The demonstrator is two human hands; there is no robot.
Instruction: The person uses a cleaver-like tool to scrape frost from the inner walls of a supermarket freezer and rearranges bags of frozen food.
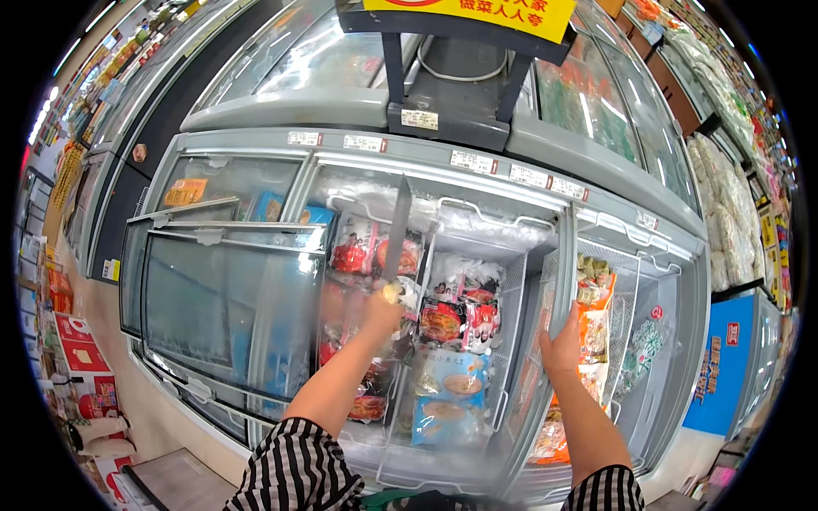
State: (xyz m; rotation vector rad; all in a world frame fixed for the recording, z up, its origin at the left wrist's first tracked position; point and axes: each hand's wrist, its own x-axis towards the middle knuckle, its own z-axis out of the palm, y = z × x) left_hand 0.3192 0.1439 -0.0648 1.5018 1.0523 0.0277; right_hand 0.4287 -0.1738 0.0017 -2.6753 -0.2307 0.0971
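Note:
My left hand (382, 313) is closed round the pale yellow handle of a long knife (400, 226), its grey blade pointing up and away over the open chest freezer (486, 162). Beneath this hand lie red-and-white bags of frozen food (362, 247), some hidden by my forearm. To the right, my right hand (560, 347) grips the grey frame (564, 277) of a sliding glass lid, thumb upward and fingers partly hidden. Beside it are orange bags (595, 341). Between the hands, a wire basket holds red-and-black packs (443, 320) and light-blue packs (453, 400).
White frost (494, 228) coats the freezer's back wall. Sliding glass lids (230, 298) overlap at the left. A dark stand with a yellow sign (477, 13) rises behind, between more freezers (290, 106). A blue-sided freezer (716, 366) stands at the right.

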